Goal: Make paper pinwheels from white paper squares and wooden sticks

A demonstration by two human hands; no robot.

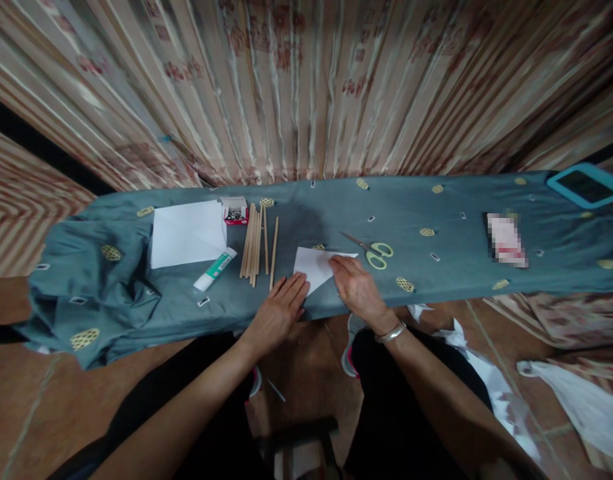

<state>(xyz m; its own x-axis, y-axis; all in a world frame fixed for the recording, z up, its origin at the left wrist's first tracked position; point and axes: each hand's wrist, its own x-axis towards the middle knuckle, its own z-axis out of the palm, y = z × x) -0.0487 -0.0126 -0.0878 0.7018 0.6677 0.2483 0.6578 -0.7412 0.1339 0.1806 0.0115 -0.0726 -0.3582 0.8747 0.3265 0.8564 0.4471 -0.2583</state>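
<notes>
My left hand (279,310) lies flat, fingers together, pressing the near edge of a small folded paper (314,267). My right hand (356,288) rests on its other corner, fingers pressed down along a crease. The sheet is already a triangle, so folding looks partly done. Just beyond my right hand lie scissors (374,252); past my left, wooden sticks (256,243), a glue tube (215,269) and a fresh sheet (186,233), all untouched.
</notes>
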